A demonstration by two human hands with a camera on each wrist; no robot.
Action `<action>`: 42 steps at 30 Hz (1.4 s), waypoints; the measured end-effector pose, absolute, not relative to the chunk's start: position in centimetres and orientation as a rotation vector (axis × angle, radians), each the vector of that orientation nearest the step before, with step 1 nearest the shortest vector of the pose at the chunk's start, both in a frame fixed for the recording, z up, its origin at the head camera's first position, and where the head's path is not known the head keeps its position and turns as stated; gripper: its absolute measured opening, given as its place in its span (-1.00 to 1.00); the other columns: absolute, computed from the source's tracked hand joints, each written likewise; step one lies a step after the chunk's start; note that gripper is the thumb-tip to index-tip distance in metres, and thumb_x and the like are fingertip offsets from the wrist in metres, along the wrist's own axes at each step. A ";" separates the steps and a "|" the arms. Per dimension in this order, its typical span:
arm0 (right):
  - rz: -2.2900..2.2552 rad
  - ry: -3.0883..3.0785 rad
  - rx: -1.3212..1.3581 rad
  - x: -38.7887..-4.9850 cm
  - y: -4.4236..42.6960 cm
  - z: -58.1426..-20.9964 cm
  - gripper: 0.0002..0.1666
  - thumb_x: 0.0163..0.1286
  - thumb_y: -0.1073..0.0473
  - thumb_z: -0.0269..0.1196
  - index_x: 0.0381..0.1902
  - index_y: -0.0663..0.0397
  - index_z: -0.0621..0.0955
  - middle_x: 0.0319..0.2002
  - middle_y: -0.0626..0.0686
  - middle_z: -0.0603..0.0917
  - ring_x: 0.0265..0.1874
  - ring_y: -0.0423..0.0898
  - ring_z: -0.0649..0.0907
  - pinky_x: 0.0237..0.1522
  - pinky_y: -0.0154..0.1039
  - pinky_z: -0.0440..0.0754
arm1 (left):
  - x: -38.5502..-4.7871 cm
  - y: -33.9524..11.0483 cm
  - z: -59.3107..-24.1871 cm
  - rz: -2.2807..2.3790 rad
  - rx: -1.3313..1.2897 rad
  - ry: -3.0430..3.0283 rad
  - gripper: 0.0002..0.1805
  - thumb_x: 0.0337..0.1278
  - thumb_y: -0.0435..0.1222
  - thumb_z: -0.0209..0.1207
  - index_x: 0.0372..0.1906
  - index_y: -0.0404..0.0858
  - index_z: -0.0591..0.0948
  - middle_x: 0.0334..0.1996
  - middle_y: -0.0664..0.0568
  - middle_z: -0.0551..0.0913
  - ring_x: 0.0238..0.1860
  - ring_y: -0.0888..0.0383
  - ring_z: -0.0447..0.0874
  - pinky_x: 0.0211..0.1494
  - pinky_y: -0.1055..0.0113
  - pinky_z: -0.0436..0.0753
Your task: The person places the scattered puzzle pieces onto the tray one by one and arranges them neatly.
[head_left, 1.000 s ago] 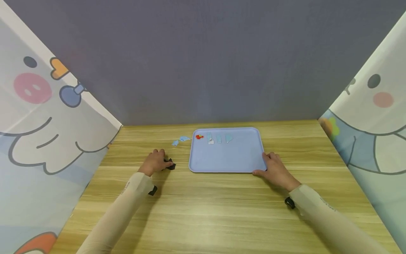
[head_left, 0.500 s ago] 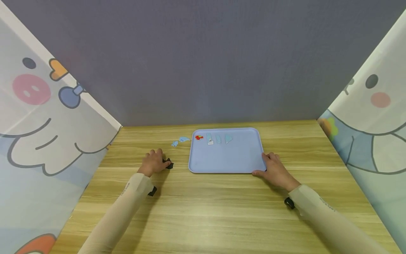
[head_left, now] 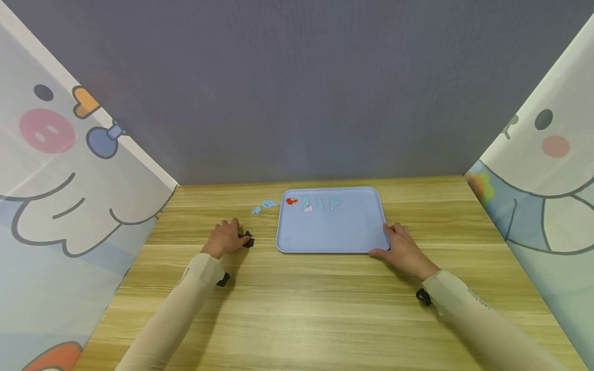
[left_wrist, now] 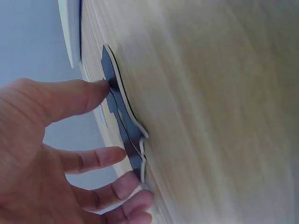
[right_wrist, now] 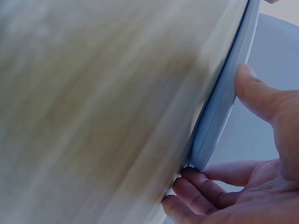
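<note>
My left hand (head_left: 224, 238) rests over two flat black pieces (left_wrist: 122, 109) on the table, left of the tray. Its thumb touches one piece and a fingertip touches the other; their irregular edges lie against each other. In the head view, part of the black shape (head_left: 249, 241) shows beyond the thumb; the hand covers the rest. At the near right corner of a light blue tray (head_left: 333, 232), my right hand (head_left: 402, 251) holds the rim, thumb on the front edge and fingers around the right side.
Along the tray's far side lie a small red piece (head_left: 291, 201) and several pale blue pieces (head_left: 334, 203). Two more light blue pieces, one larger (head_left: 269, 203) and one smaller (head_left: 256, 210), lie on the wooden table (head_left: 315, 309) left of the tray. A grey panel (head_left: 315, 93) stands behind.
My left hand and the black pieces have shifted slightly to the left within the last second. The right hand keeps its place on the tray corner.
</note>
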State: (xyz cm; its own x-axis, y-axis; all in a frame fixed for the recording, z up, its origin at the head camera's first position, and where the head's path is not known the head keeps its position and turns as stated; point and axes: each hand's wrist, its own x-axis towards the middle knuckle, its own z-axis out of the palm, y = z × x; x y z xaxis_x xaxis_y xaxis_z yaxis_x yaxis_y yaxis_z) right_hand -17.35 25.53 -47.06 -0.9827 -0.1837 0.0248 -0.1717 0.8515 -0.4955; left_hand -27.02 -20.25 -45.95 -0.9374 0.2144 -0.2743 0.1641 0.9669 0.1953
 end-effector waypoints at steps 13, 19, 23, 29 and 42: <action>-0.781 3.011 -0.290 -17.3 25.6 -47.2 0.07 0.14 -0.04 0.40 0.25 0.69 0.17 0.01 0.47 0.34 -0.01 0.30 0.31 0.03 0.16 0.34 | -27.5 -20.9 -46.0 0.467 0.451 2.779 -0.77 0.20 -0.21 0.21 -0.16 -0.30 0.56 -0.20 -0.11 0.58 -0.13 -0.08 0.49 -0.10 0.00 0.48; -0.779 3.010 -0.288 -17.3 25.6 -47.1 0.06 0.14 -0.03 0.40 0.24 0.70 0.18 0.01 0.47 0.35 -0.01 0.30 0.31 0.02 0.17 0.34 | -27.7 -20.8 -45.9 0.533 0.597 2.832 -0.95 0.22 -0.36 0.15 -0.29 -0.29 0.55 -0.30 -0.08 0.50 -0.31 0.02 0.46 -0.25 0.10 0.50; -0.777 3.007 -0.283 -17.3 25.6 -47.1 0.06 0.14 -0.03 0.40 0.24 0.70 0.18 0.01 0.47 0.34 -0.01 0.30 0.31 0.03 0.17 0.34 | -27.7 -20.3 -45.8 0.589 0.673 2.881 -0.97 0.22 -0.41 0.13 -0.28 -0.32 0.53 -0.29 -0.07 0.47 -0.29 0.02 0.49 -0.23 0.11 0.51; -0.770 3.013 -0.294 -17.3 25.6 -47.1 0.06 0.14 -0.03 0.40 0.24 0.70 0.19 0.02 0.48 0.34 0.00 0.31 0.31 0.04 0.17 0.33 | -27.9 -18.4 -45.5 0.676 0.791 2.976 -0.95 0.18 -0.44 0.16 -0.27 -0.29 0.54 -0.31 -0.01 0.48 -0.29 0.07 0.50 -0.24 0.18 0.52; -0.758 3.013 -0.291 -17.4 25.5 -47.1 0.06 0.14 -0.03 0.40 0.25 0.69 0.18 0.03 0.48 0.34 0.01 0.31 0.30 0.04 0.17 0.33 | -28.4 -12.8 -45.6 0.718 1.026 3.042 -0.92 0.06 -0.45 0.25 -0.33 -0.24 0.63 -0.37 0.10 0.48 -0.30 0.18 0.46 -0.28 0.36 0.51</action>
State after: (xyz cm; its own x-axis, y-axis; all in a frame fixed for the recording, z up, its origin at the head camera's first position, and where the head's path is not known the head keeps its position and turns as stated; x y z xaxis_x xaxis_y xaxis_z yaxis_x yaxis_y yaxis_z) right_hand -17.44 25.46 -47.10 -0.9824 -0.1852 0.0253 -0.1751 0.8647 -0.4708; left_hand -28.45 -12.77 -45.63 -0.7954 0.5415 0.2721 0.6060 0.7116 0.3555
